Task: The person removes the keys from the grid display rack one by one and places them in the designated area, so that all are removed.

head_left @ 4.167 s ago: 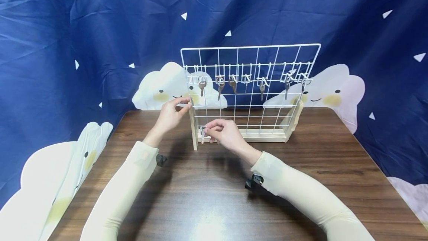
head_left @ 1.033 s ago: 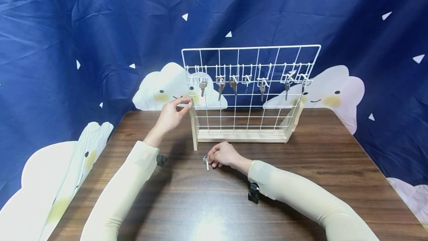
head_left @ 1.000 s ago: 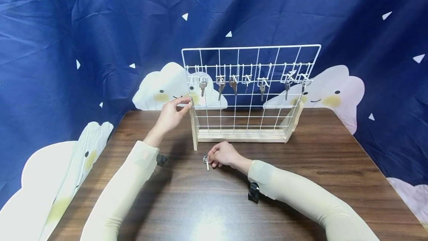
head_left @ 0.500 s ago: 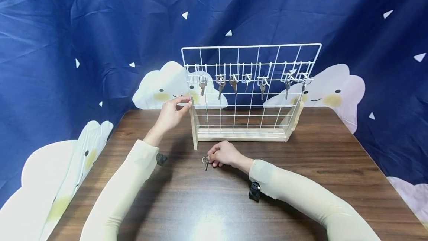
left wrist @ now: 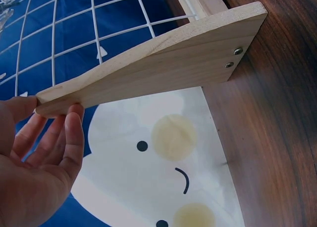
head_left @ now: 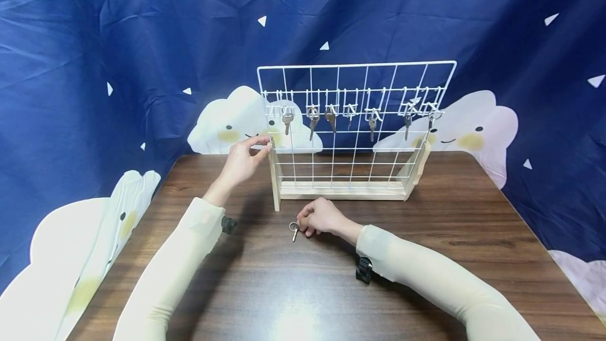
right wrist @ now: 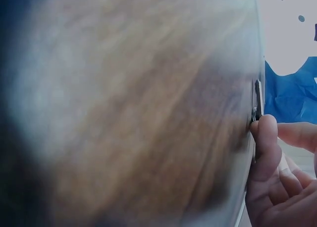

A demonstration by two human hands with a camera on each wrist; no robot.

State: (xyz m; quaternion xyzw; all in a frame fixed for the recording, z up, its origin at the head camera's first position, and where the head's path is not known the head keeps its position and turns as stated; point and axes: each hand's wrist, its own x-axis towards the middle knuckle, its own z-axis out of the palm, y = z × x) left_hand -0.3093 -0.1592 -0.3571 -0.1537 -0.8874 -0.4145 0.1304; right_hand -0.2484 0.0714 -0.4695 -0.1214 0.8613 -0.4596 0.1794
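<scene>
My left hand (head_left: 240,163) pinches the top end of the wooden side support (left wrist: 148,68) of a white wire grid rack (head_left: 350,149). In the left wrist view, thumb and fingers lie on either side of the wood. Low over the table in front of the rack, my right hand (head_left: 323,217) holds a small key (head_left: 295,236) by its ring. The key's blade points toward the near edge and appears to lie on the table. Seen edge-on in the right wrist view, the key (right wrist: 258,95) sits beside my fingertips; the exact pinch is partly hidden.
Several keys, among them a bronze one (head_left: 331,119), hang from white hooks along the grid. A wooden base bar (head_left: 343,191) runs under it. The brown table (head_left: 265,299) stretches toward me, and a blue cloth (head_left: 189,30) with cloud prints hangs behind.
My right hand has brought the key down from the rack's lower left to the table in front. Lately hand and key have slid slightly right, and the key has turned. The left hand has stayed put.
</scene>
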